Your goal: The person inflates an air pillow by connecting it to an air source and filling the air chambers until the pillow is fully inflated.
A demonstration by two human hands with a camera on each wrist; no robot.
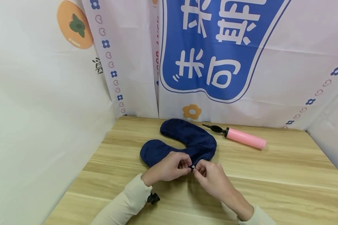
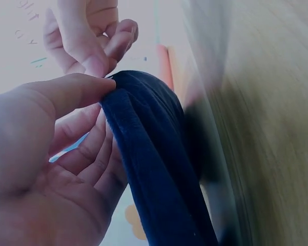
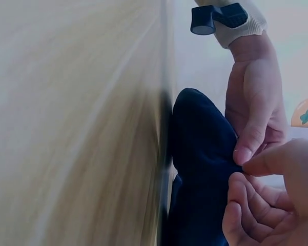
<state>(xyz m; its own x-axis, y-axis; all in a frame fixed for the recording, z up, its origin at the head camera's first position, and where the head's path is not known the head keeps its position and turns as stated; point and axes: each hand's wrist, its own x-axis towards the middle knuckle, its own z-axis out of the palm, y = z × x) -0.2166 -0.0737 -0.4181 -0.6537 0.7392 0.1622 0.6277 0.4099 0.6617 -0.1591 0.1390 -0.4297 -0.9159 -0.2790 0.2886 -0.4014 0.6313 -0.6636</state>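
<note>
A dark navy U-shaped neck pillow lies on the table with its opening toward the left. Its near edge is pinched between the thumb and fingers of my left hand, and in the left wrist view the raised cloth shows a seam or fold. Close beside it, my right hand pinches the same edge with thumb and forefinger. Between the fingertips sits a small dark piece with a pale mark; its kind is too small to tell. In the right wrist view the fingertips of both hands nearly meet at the pillow.
A hand pump with a pink barrel and black nozzle lies behind and to the right of the pillow. The wood-grain table is backed by a printed cloth. A black wrist camera sits at my left cuff.
</note>
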